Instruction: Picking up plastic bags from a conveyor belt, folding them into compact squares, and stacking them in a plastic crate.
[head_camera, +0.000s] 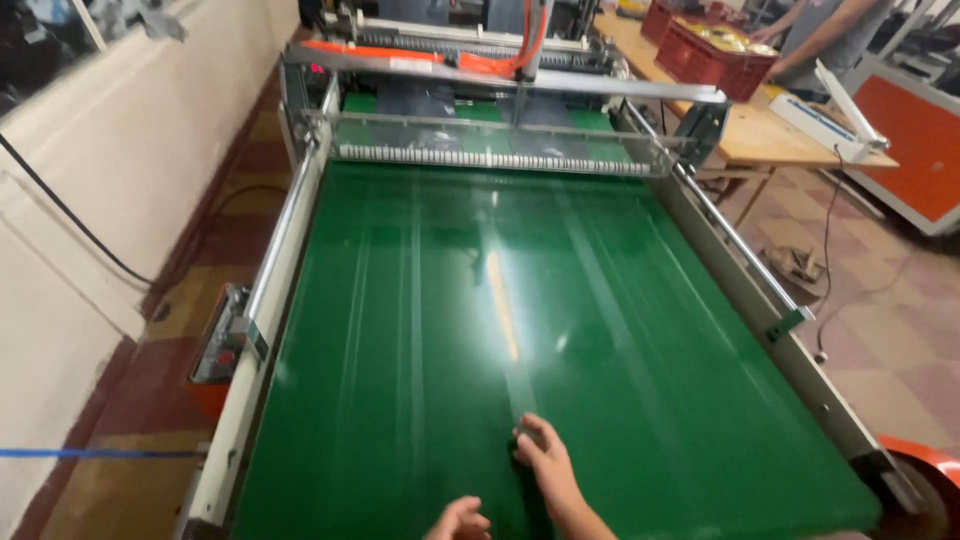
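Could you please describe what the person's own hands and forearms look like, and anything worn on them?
Both hands are bare: no gloves, rings, watch or bands show. The right hand leads into a bare forearm with no sleeve in view. Only part of the left hand shows at the frame's bottom edge, likewise uncovered.

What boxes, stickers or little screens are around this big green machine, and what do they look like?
Red crates: far right on the wooden table, boxy, slatted, holding yellowish round things.
Red display: machine's top left corner, tiny glowing rectangle.
White label: on the orange bar at the far end, small strip.
Control box: left rail, grey with red button.
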